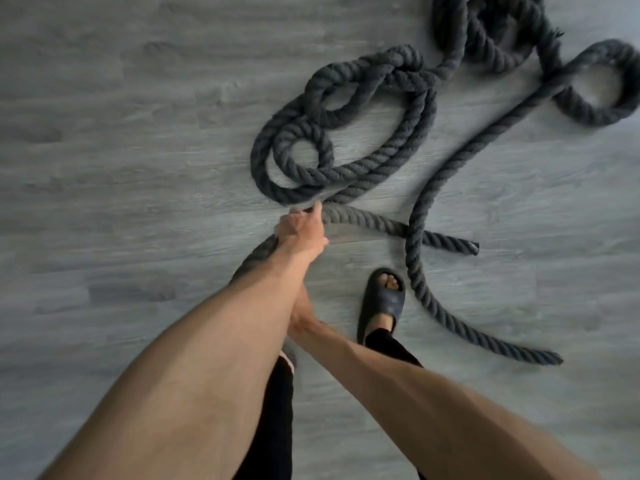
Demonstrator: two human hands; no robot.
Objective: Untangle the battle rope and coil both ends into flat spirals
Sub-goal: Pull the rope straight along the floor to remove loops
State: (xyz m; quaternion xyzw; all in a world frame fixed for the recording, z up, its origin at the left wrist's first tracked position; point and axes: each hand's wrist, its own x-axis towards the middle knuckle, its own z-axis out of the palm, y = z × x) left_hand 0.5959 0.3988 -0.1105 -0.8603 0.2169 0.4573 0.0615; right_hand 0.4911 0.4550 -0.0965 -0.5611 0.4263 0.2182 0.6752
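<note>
A thick dark grey battle rope [349,174] lies in tangled loops on the floor ahead of me. More knotted rope [498,39] sits at the top right, beside a single loop [609,109]. One rope end [471,247] lies right of my left hand; another end [553,358] lies at the lower right. My left hand [300,231] is shut on a raised stretch of rope, which runs back under my forearm. My right hand [300,315] is mostly hidden behind the left forearm, so its grip does not show.
The floor is grey wood-look planks [121,168]. My foot in a dark slide sandal [382,301] stands just left of the long rope strand. Black trouser legs show below my arms.
</note>
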